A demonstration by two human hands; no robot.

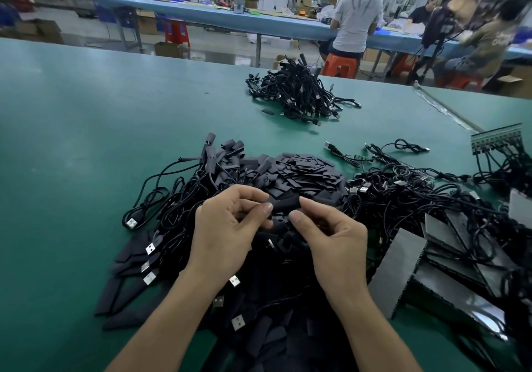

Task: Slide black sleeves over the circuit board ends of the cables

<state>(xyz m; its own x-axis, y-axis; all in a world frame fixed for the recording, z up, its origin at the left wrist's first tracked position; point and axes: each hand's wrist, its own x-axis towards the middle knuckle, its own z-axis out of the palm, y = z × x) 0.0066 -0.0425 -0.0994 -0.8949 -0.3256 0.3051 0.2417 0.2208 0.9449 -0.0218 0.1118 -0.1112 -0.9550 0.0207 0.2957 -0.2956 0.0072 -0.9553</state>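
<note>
Pinched black sleeve (285, 203) at left end with left hand (230, 227), right end with right hand (331, 233); lay lengthwise left-to-right, equally near both.

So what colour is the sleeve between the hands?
Black; the head view shows the sleeve pinched by left hand and right hand.

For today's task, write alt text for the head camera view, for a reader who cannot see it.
A person's left hand and right hand pinch a short black tubular sleeve between them, above a heap of flat black sleeves and tangled black USB cables on a green table. A second pile of black cables lies farther back.
</note>
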